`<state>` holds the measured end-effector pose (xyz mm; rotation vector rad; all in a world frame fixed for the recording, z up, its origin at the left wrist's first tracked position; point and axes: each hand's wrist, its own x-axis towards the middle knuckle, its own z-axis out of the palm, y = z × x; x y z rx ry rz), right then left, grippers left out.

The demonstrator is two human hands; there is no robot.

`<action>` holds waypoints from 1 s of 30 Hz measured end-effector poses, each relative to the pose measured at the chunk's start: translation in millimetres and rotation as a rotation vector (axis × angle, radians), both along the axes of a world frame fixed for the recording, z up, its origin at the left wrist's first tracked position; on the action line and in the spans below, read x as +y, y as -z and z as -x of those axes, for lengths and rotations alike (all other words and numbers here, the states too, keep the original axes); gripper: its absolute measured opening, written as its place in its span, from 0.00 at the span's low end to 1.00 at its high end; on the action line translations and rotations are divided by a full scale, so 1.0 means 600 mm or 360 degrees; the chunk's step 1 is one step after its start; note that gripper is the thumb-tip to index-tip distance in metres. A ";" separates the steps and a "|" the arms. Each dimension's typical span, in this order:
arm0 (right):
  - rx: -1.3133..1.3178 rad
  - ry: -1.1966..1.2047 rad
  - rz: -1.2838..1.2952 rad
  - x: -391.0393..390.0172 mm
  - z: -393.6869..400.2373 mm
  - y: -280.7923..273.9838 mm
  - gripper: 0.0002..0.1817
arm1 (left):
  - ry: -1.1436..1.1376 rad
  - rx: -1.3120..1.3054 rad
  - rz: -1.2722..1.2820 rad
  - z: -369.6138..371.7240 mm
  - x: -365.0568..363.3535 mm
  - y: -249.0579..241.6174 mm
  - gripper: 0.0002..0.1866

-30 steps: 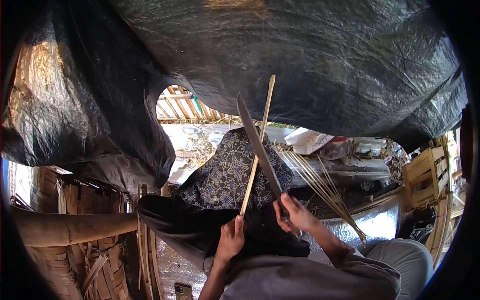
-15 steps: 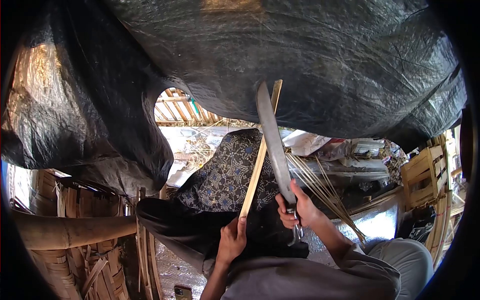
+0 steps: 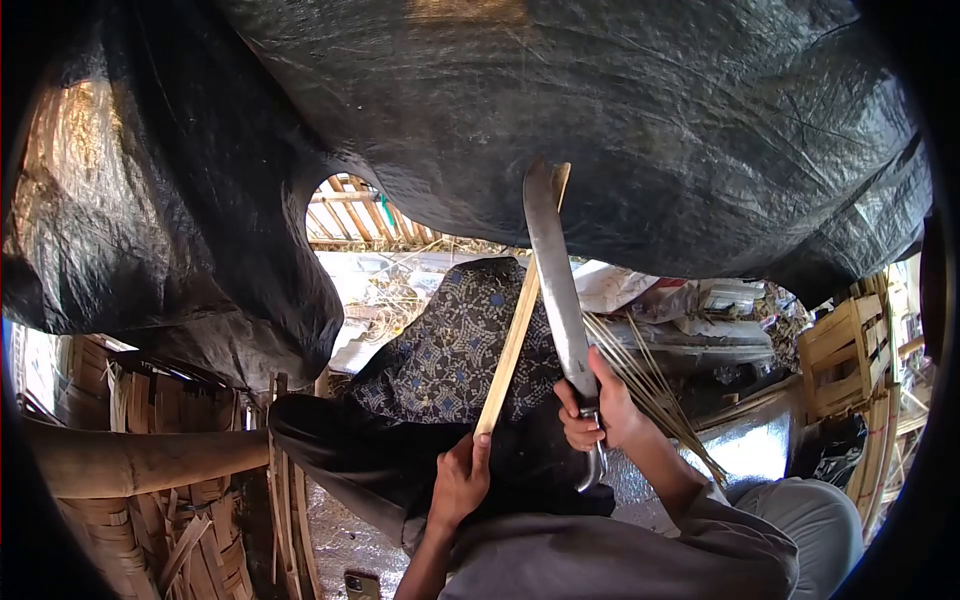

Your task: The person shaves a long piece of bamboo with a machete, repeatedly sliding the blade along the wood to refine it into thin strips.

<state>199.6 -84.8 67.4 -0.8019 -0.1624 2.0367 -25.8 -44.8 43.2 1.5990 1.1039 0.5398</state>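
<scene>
My left hand [image 3: 461, 478] grips the lower end of a long, pale bamboo strip [image 3: 508, 362], thumb laid along it. The strip slants up and to the right, away from me. In my right hand [image 3: 603, 408] is a machete [image 3: 557, 275], held by its handle with the thumb against the base of the blade. The broad blade points up and crosses in front of the strip's upper part. Beneath the strip, a patterned dark cloth [image 3: 462, 330] covers my lap.
A black tarp [image 3: 640, 120] hangs across the top and left. Thin bamboo sticks [image 3: 665, 400] lie to the right, close behind my right hand. A thick bamboo pole [image 3: 150, 462] and woven baskets stand at left, a wooden crate [image 3: 845, 355] at right. A phone [image 3: 362, 584] lies at the bottom.
The machete has turned slightly and shifted a little right, showing more of its flat side. The bamboo strip's far end has moved slightly right; my left hand has barely moved.
</scene>
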 end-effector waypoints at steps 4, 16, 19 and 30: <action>0.0004 -0.0142 0.0101 -0.017 0.014 -0.005 0.41 | -0.0017 0.0006 -0.0014 0.001 0.002 0.007 0.24; 0.0068 -0.0072 0.0086 -0.002 0.017 -0.006 0.41 | -0.0032 0.0072 0.0025 0.002 0.003 0.000 0.23; -0.0066 -0.0326 0.0319 -0.026 0.039 -0.010 0.39 | -0.0040 0.0065 0.0028 0.001 0.003 0.003 0.23; -0.0076 -0.0023 0.0083 -0.007 0.035 -0.003 0.40 | -0.0038 0.0034 0.0092 0.008 0.005 0.008 0.23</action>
